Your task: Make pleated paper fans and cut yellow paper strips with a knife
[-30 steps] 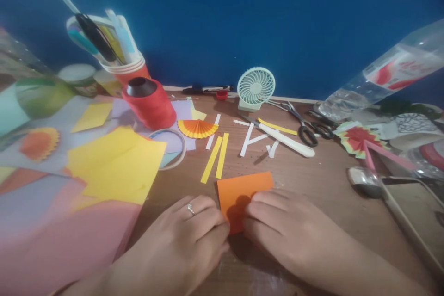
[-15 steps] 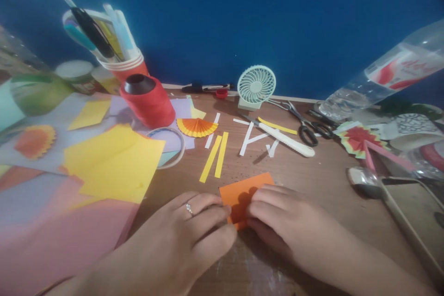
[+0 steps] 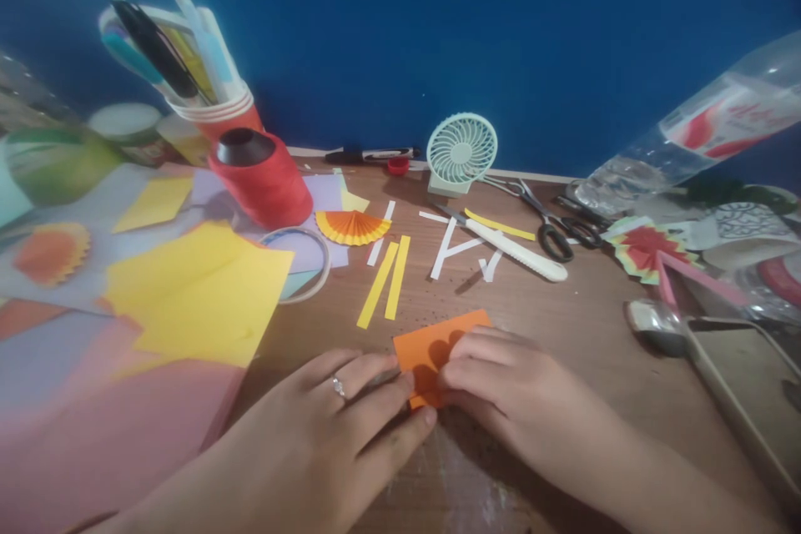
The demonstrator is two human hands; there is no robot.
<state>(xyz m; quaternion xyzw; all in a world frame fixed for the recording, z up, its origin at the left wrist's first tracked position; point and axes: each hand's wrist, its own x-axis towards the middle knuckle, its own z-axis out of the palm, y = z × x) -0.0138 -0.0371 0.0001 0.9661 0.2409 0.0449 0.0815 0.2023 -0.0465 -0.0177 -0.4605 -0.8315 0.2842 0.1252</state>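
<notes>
A piece of orange paper (image 3: 431, 342) lies on the wooden table in front of me, its near edge folded up in a narrow strip. My left hand (image 3: 341, 417), with a ring on one finger, grips the paper's near left part between thumb and fingers. On the right side, the curled fingers of my right hand (image 3: 501, 380) press and pinch the same folded edge; their tips are partly hidden. Two yellow paper strips (image 3: 379, 284) lie just beyond the paper. An orange-and-yellow pleated paper fan (image 3: 354, 227) rests farther back.
A white cutter knife (image 3: 516, 249), white paper strips (image 3: 444, 249) and scissors (image 3: 554, 242) lie behind. At left are yellow paper sheets (image 3: 200, 292), a tape roll (image 3: 325, 267) and a red thread spool (image 3: 263, 183). A small fan (image 3: 461, 150) stands by the wall; a phone (image 3: 744, 384) lies right.
My left thumb has slid slightly right along the folded near edge of the orange paper. My right fingers have shifted a little left. The view has moved slightly.
</notes>
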